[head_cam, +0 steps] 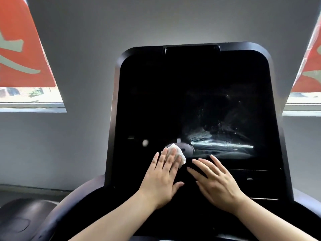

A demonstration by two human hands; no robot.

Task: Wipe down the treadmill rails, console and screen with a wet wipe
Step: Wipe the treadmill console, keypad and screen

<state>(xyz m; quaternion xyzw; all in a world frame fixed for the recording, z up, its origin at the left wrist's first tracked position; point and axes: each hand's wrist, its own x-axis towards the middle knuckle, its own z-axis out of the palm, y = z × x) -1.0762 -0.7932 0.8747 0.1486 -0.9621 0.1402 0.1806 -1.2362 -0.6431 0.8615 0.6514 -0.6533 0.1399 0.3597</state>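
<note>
- Clearly, the left hand (162, 178) lay flat with its fingers spread, and it pressed the wet wipe (175, 154) against the lower edge of the screen (191, 101); the wipe was pinned under the fingertips and not pinched
- The right hand (218, 181) was also open, fingers spread, holding nothing, and it rested on the dark console (257, 173) just beside the left hand
- The wipe itself was a small crumpled white piece, and its top and right side showed past the fingers, at the low middle of the screen
- On the right half of the screen wet streaks and small drops (218, 140) were visible, so in my judgement that part was already wiped, while the left half looked dark and dry
- One risk, I think: because the wipe was only pressed by flat fingers, it could slip out or bunch up in a sideways stroke, and then bare fingers would smear the glass
- Another risk: the drops could dry as marks if they were not spread, and too much liquid could run down into the slot of the console below the screen
- The free hand on the console could leave prints on a surface that must be cleaned too
- About containers, no packet, bin or bottle was in view, so I cannot say where the wipes were kept
- The rails were mostly out of view; only a curved dark part (73, 202) at the lower left showed
</note>
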